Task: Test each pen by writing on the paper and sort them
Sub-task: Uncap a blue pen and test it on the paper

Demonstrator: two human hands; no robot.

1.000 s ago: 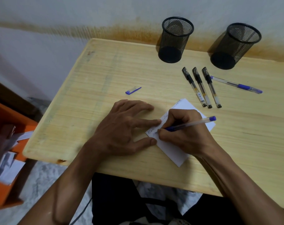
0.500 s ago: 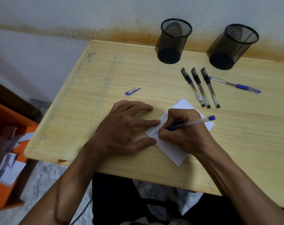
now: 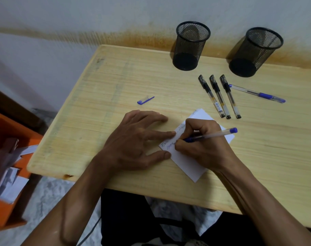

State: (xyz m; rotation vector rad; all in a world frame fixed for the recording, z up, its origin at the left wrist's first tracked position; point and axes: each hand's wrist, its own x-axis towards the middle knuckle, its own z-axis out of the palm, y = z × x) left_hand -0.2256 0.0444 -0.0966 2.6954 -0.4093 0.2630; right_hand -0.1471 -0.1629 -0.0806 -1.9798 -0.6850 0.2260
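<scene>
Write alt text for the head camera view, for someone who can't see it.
A right hand writes with a blue pen on a white paper that the left hand steadies on a wooden table. Behind lie three black pens, another blue pen, a blue cap and two mesh cups.

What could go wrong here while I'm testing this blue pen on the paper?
The loose blue cap lies away from both hands and could be forgotten, leaving the blue pen uncapped. The paper is small and held only by the left hand's fingertips at its edge, so it may slip under the right hand. The two identical mesh cups carry no labels, so sorted pens might get mixed.
</scene>
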